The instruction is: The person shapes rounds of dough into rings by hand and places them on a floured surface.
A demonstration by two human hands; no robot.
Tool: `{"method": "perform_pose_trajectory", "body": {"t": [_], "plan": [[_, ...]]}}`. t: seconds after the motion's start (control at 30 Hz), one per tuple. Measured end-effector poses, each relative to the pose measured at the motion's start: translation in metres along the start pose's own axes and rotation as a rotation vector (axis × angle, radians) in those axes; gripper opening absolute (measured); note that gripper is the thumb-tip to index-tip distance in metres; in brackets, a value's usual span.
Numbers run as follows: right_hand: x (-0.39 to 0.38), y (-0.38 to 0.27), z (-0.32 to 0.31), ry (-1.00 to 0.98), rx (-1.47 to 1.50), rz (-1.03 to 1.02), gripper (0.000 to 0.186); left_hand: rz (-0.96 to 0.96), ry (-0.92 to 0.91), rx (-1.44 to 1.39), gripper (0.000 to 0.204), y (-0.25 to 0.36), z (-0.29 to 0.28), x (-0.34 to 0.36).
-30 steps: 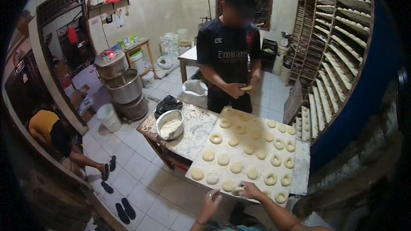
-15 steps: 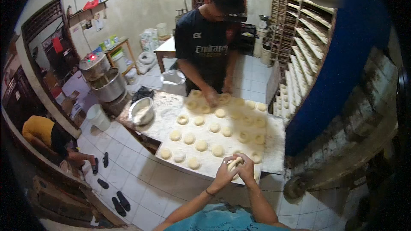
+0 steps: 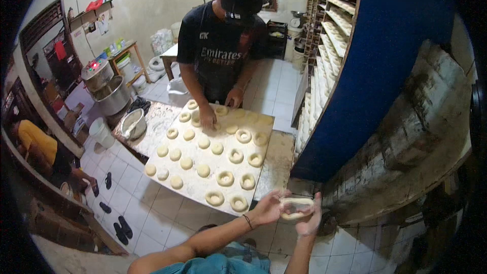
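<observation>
Between my two hands a dough ring point(image 3: 297, 200) is stretched into a wide oval, held in the air just off the near right corner of the table. My left hand point(image 3: 267, 208) grips its left end, and my right hand point(image 3: 310, 217) has the right end, fingers curled at the loop. Close by on the left lies a floured board point(image 3: 195, 190). Dough rings point(image 3: 239, 203) line its right side, while flattened round dough pieces point(image 3: 203, 170) cover the left and middle. A co-worker's hand point(image 3: 207, 117) presses on a dough piece at the far side.
Across the table point(image 3: 276, 172) stands a co-worker in a black shirt point(image 3: 223, 45). A rack point(image 3: 332, 45) of loaded trays rises at the right beside a blue panel point(image 3: 370, 66). At left are a flour bowl point(image 3: 133, 124), a mixer point(image 3: 112, 96) and a bending person in yellow point(image 3: 38, 141).
My hands have moved right, away from the board's edge, and the dough ring between them is opened wider. My view has shifted to the right. The co-worker's hand is over another dough piece.
</observation>
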State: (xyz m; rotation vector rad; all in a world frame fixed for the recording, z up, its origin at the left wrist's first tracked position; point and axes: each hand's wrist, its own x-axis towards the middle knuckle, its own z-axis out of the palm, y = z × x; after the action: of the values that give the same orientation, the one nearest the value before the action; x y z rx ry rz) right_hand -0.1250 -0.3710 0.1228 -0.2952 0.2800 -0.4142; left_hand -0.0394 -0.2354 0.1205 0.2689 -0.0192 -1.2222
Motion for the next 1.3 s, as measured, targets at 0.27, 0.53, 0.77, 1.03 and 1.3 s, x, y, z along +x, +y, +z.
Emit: {"method": "perform_pose_trajectory", "body": {"t": [0.27,0.53,0.77,1.03,1.3], "plan": [[-0.004,-0.015,-0.013,-0.19,-0.178,0.382,0.052,-0.14,-0.035,0.305,0.053,0.038,0.035,-0.013],[0.017,0.033,0.046,-0.724,-0.718,0.21,0.061,0.104,0.254,0.573,0.052,0.052,0.02,-0.055],[0.033,0.175,0.055,0.199,-0.173,0.476,0.021,0.668,0.079,-0.46,0.04,0.066,-0.057,-0.097],[-0.001,0.264,0.057,-0.142,-0.555,1.156,0.042,0.205,0.552,0.131,0.04,0.125,-0.091,-0.249],[0.051,0.348,0.041,-0.207,-1.382,0.451,0.045,0.37,0.893,1.158,0.058,0.185,-0.196,-0.231]]}}
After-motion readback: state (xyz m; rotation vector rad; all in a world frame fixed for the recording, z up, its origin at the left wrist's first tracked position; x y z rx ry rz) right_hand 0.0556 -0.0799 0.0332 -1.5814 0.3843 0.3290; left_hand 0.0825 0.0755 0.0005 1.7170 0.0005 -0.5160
